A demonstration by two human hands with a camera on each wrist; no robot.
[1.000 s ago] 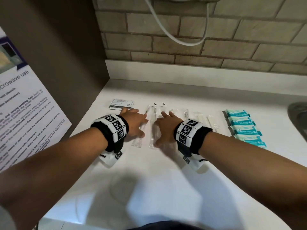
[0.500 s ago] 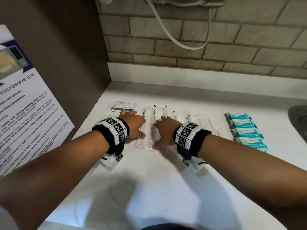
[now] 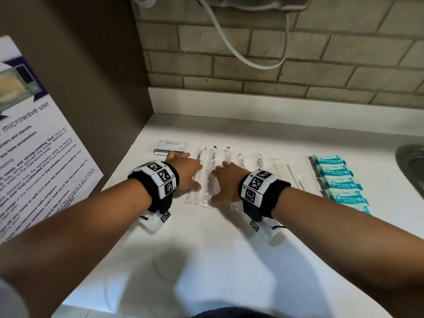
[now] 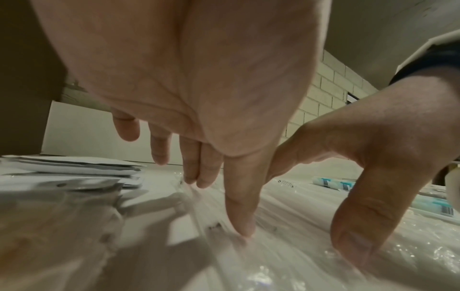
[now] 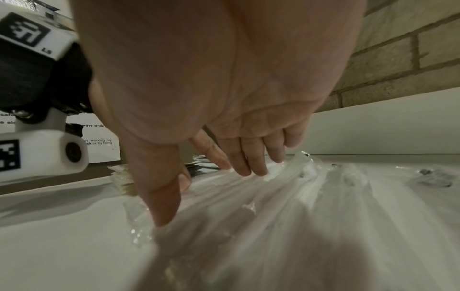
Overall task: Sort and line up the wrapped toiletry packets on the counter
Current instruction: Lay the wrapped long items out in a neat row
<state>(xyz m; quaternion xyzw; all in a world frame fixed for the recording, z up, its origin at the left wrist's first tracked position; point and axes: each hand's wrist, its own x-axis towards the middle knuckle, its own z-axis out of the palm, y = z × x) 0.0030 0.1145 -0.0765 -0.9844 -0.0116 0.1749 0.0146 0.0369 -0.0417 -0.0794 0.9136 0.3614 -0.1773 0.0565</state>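
Both hands lie palm-down over a row of clear-wrapped packets (image 3: 207, 177) near the back edge of the white counter (image 3: 229, 260). The left hand (image 3: 184, 172) rests at the left end of that row, its fingers straight and close together, the thumb (image 4: 240, 212) pressing down on a clear wrapper; nothing is pinched. The right hand (image 3: 226, 182) rests just beside it, fingers straight and slightly fanned over the wrappers, its thumb (image 5: 161, 196) touching down at the near end of a packet. About 2 long clear packets show in the gap between the hands, lying side by side and running from front to back.

To the right of the right hand more slim clear packets (image 3: 278, 169) continue the row, and beyond them a line of teal-and-white packets (image 3: 337, 180) runs toward the right edge, overlapping one another. Toward the back left corner of the counter, just beyond the left fingertips, lies a small stack of flat white sachets (image 3: 172, 146); whether the fingertips touch it cannot be told.

A metal sink (image 3: 411, 166) sits at the right edge. A brick-tiled wall (image 3: 298, 72) with a looping white cord (image 3: 252, 60) stands behind, and a printed microwave-use notice (image 3: 34, 157) hangs on the left.
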